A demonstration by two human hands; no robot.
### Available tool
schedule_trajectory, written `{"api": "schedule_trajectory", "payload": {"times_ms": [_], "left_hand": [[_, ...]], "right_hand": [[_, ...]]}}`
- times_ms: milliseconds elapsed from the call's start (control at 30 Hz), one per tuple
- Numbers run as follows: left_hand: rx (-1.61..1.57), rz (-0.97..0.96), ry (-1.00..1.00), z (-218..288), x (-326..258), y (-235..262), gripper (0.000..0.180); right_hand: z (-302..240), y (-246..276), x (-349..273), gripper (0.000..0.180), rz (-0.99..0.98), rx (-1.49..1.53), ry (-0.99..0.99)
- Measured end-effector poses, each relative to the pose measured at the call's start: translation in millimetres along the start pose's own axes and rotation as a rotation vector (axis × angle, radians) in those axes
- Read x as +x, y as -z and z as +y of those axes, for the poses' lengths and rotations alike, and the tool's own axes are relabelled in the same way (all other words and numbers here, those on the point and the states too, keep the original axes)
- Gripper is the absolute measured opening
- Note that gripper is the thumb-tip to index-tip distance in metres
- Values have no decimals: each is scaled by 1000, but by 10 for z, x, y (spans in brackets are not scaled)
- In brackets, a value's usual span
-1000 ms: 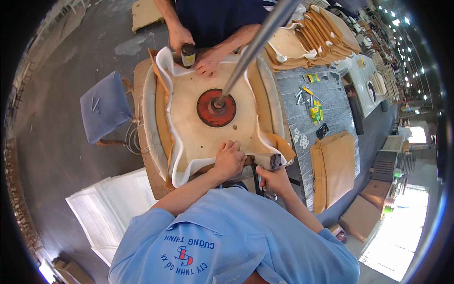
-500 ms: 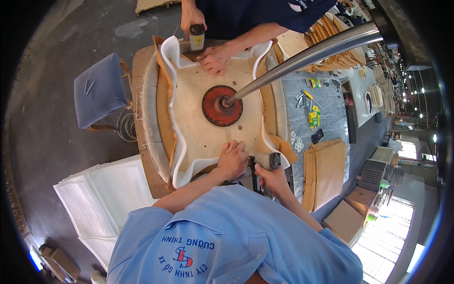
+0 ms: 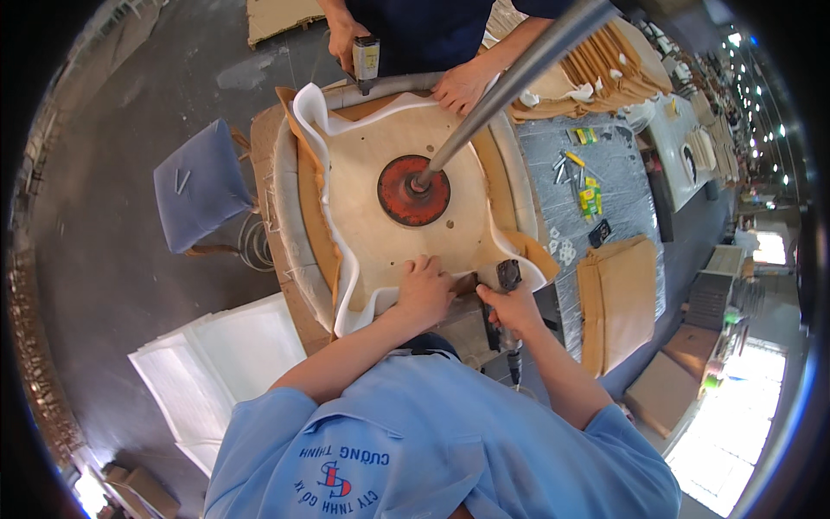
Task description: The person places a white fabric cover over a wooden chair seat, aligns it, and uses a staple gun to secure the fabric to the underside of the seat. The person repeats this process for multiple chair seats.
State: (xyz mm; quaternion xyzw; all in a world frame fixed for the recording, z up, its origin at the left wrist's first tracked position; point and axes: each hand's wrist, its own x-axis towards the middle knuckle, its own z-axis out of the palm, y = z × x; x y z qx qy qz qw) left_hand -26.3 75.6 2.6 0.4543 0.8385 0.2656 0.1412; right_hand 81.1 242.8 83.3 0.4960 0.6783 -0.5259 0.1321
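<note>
A plywood seat board [image 3: 367, 229] lies on a padded round stand, with wavy white padding [image 3: 347, 272] and a tan cover [image 3: 527, 249] around its edges. A red round press plate [image 3: 393, 206] on a steel rod [image 3: 506, 95] bears on its middle. At the near edge, the curled fingers of my left hand [image 3: 424, 292] hold the folded tan cover against the board. My right hand [image 3: 512, 310] grips a staple gun [image 3: 506, 275] by its handle, nose toward that same edge beside my left hand. The gun's nose is partly hidden.
Across the board, a co-worker holds another staple gun [image 3: 367, 59]; their other hand [image 3: 462, 86] rests at the far right corner. A blue-cushioned chair [image 3: 199, 186] and white padding sheets [image 3: 225, 350] are left. A plastic-covered table [image 3: 553, 195] with folded tan covers [image 3: 618, 298] stands right.
The co-worker's hand has gone from the far edge's middle to its right corner, and their gun has come off the edge. My gun has tilted; its hose shows now. My left hand stays.
</note>
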Motion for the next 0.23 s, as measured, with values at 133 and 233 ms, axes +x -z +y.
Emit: {"api": "schedule_trajectory", "payload": {"times_ms": [133, 233], "left_hand": [[89, -260, 8, -328, -277, 444, 22], [121, -348, -10, -453, -252, 594, 23]], "right_hand": [[-68, 50, -9, 31, -5, -40, -17], [27, 40, 49, 36, 25, -81, -6]]}}
